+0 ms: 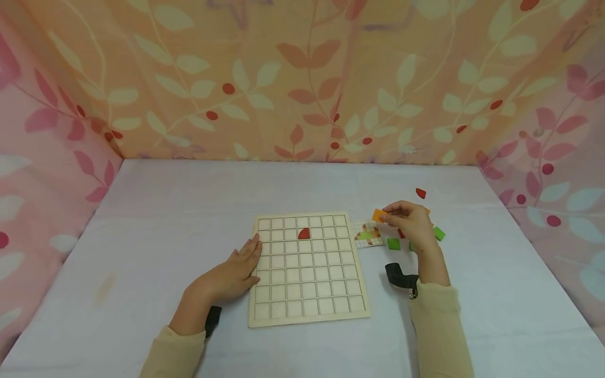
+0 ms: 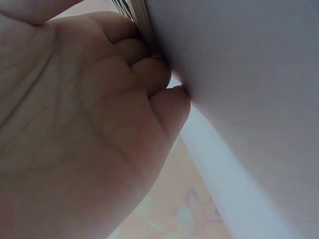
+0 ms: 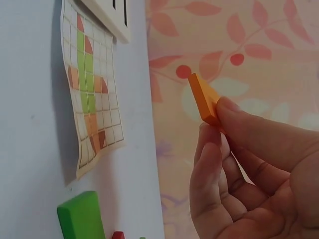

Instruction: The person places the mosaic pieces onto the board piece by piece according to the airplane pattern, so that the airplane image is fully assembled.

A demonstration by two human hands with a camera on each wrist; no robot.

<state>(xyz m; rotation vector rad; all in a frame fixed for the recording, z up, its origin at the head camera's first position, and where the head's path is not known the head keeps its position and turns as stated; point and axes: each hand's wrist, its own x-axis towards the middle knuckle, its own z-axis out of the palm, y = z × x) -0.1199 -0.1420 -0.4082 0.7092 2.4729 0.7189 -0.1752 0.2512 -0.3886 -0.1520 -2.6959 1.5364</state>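
Observation:
My right hand [image 1: 410,223] pinches an orange square tile [image 1: 378,215] between thumb and fingers, above the upper corner of a pattern card [image 1: 369,234]. In the right wrist view the orange tile [image 3: 203,99] is held clear of the table, tilted. My left hand [image 1: 231,273] rests along the left edge of a wooden grid board [image 1: 309,317], its fingers touching the rim. The left wrist view shows the fingertips [image 2: 172,102] against the board's side and the white cloth. One red quarter-round tile [image 1: 304,233] sits in a cell near the board's top.
Loose tiles lie about the right hand: a green square [image 1: 394,243], another green one [image 1: 439,233] and a red quarter-round [image 1: 420,193] farther back. More tiles are partly hidden under the hand. White cloth [image 1: 165,210] covers the table, with patterned curtains [image 1: 264,79] behind and at both sides.

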